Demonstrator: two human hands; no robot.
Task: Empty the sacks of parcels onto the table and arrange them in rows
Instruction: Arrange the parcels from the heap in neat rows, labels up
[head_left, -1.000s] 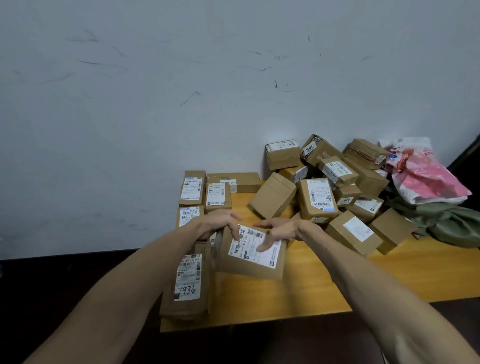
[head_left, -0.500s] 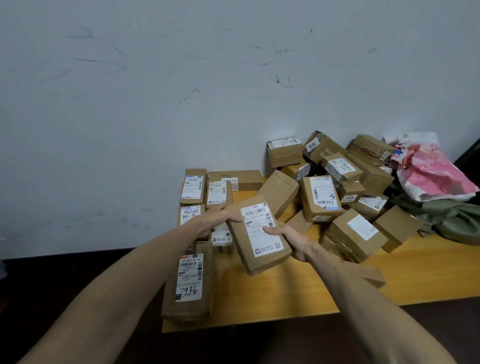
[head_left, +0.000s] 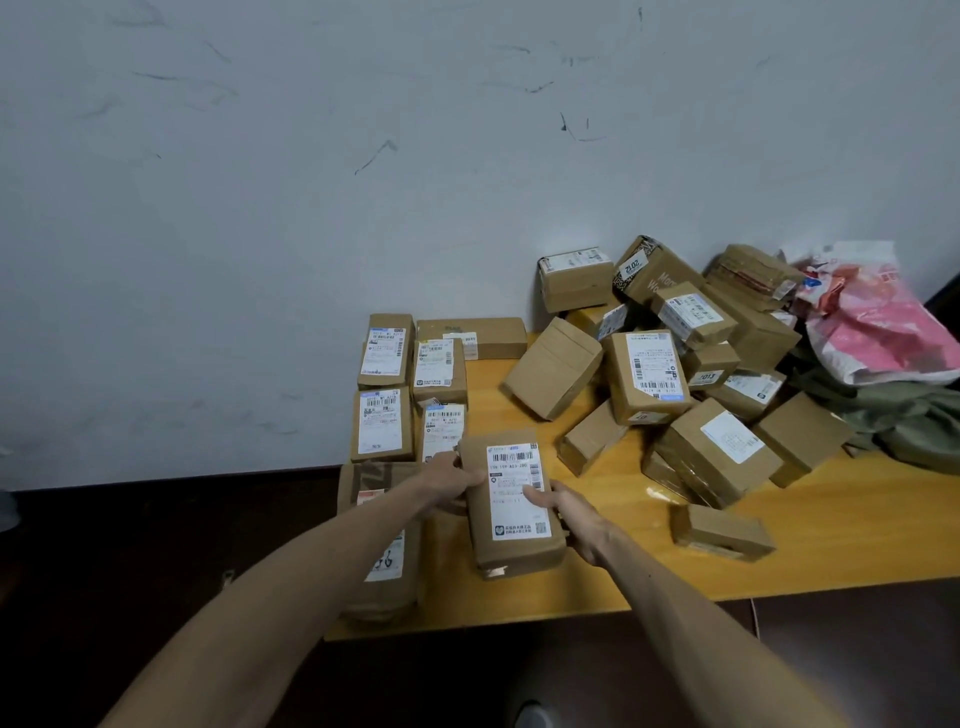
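Brown card parcels stand in two short rows (head_left: 382, 426) at the left end of the desk (head_left: 649, 566), labels up, close to its left edge. In front of them a long parcel (head_left: 387, 566) lies along that edge, partly under the left forearm. The left grip (head_left: 451, 479) is clamped on the upper left side of the held parcel (head_left: 501, 551). The right grip (head_left: 569, 514) clasps its right side, thumb on the label. This parcel sits just right of the long one; whether it touches the desk I cannot tell.

The slot is tight. A sideways shove while setting it down would likely push the long parcel toward the left edge, where nothing stops it.

Bare desk lies open to the right, as far as the loose heap (head_left: 649, 374) leaning on the wall. Its tilted boxes could slide forward if one is pulled from below. A lone small parcel (head_left: 722, 532) rests near the front edge. A pink bag (head_left: 878, 332) and a green sack (head_left: 914, 415) crowd the far right.
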